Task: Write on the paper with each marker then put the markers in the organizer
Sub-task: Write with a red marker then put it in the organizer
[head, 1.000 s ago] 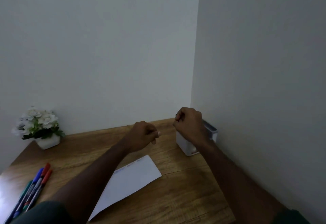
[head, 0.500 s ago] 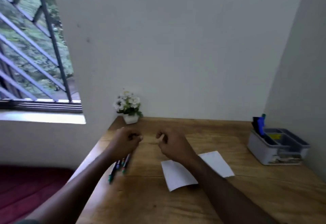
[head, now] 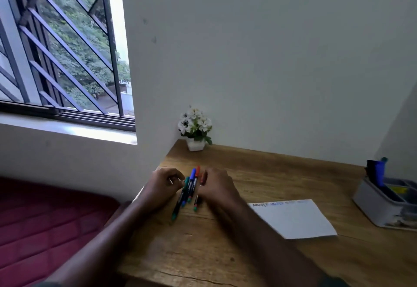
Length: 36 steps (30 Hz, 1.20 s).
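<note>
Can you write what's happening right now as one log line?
left hand: beside loose coloured markers | right hand: on them | white paper sheet: writing along top | grey plastic organizer: holds markers

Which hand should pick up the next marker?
Right, probably. The right hand already touches the markers and lies nearer the paper; the left hand sits on their far side.

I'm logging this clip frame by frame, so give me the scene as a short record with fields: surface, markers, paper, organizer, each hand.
surface: wooden desk in a wall corner
markers: loose bunch lying near the desk's left edge, between the hands
paper: white sheet, writing along its top edge
organizer: grey tray at right, some markers already standing in it
left hand: fingers curled beside the bunch; grip unclear
right hand: over the bunch's right side; grip unclear
other: potted white flowers
</note>
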Each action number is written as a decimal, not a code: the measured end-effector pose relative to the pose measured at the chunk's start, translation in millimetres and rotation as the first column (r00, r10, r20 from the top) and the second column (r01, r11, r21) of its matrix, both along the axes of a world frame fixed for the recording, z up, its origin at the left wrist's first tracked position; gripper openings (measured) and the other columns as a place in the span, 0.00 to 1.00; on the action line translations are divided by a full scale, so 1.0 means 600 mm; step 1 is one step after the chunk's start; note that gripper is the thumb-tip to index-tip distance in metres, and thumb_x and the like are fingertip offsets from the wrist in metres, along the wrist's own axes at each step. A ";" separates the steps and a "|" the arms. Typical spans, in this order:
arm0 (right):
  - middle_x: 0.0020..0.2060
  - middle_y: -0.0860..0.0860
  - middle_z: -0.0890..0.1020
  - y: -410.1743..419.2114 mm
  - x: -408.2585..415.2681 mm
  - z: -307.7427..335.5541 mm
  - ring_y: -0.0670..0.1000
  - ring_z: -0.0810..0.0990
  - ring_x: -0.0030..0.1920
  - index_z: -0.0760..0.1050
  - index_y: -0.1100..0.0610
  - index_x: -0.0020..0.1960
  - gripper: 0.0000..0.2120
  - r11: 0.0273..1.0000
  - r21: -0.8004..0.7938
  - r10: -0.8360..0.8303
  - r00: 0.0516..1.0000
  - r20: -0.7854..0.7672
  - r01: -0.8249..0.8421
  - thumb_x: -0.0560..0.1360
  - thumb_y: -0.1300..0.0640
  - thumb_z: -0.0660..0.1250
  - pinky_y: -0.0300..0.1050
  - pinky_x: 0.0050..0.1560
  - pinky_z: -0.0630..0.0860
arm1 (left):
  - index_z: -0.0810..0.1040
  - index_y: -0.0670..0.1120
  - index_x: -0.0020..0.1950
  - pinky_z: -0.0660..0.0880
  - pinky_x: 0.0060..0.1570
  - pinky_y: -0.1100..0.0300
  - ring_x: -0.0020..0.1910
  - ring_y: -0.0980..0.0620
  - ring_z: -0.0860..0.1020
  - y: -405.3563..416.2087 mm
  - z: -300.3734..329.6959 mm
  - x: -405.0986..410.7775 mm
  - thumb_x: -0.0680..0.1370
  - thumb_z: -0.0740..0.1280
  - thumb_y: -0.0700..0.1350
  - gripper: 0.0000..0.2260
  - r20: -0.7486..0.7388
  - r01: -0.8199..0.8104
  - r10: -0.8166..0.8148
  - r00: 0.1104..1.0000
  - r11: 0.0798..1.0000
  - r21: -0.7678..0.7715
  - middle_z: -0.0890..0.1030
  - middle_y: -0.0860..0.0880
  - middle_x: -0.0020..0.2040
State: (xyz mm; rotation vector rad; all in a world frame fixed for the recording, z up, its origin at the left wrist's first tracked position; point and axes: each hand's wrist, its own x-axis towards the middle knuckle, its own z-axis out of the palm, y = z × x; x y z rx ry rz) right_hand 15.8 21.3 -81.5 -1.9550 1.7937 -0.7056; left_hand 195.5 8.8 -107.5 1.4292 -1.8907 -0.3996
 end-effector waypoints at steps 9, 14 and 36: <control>0.50 0.51 0.79 0.009 -0.002 0.002 0.49 0.80 0.45 0.77 0.50 0.52 0.10 1.000 -0.002 0.005 0.994 -0.113 -0.005 0.72 0.53 0.71 0.47 0.43 0.81 | 0.84 0.54 0.43 0.75 0.38 0.61 0.37 0.58 0.78 -0.001 0.001 -0.012 0.70 0.75 0.44 0.05 0.019 -0.033 0.033 0.999 0.999 0.005 0.80 0.56 0.35; 0.50 0.53 0.79 0.016 -0.023 0.021 0.54 0.79 0.51 0.77 0.55 0.54 0.11 0.999 0.002 -0.043 0.987 -0.153 0.044 0.72 0.57 0.71 0.47 0.46 0.80 | 0.84 0.53 0.43 0.75 0.38 0.63 0.39 0.59 0.79 0.001 0.008 -0.019 0.73 0.73 0.43 0.04 -0.029 -0.003 0.003 1.000 1.000 0.002 0.82 0.56 0.38; 0.40 0.47 0.82 0.087 -0.282 0.013 0.47 0.75 0.35 0.72 0.44 0.55 0.20 0.905 -0.340 0.014 0.817 -0.576 -0.256 0.80 0.34 0.47 0.44 0.33 0.65 | 0.82 0.50 0.50 0.78 0.40 0.62 0.40 0.56 0.81 0.034 0.060 -0.233 0.80 0.66 0.43 0.06 -0.009 0.556 -0.556 0.831 0.831 0.008 0.82 0.54 0.41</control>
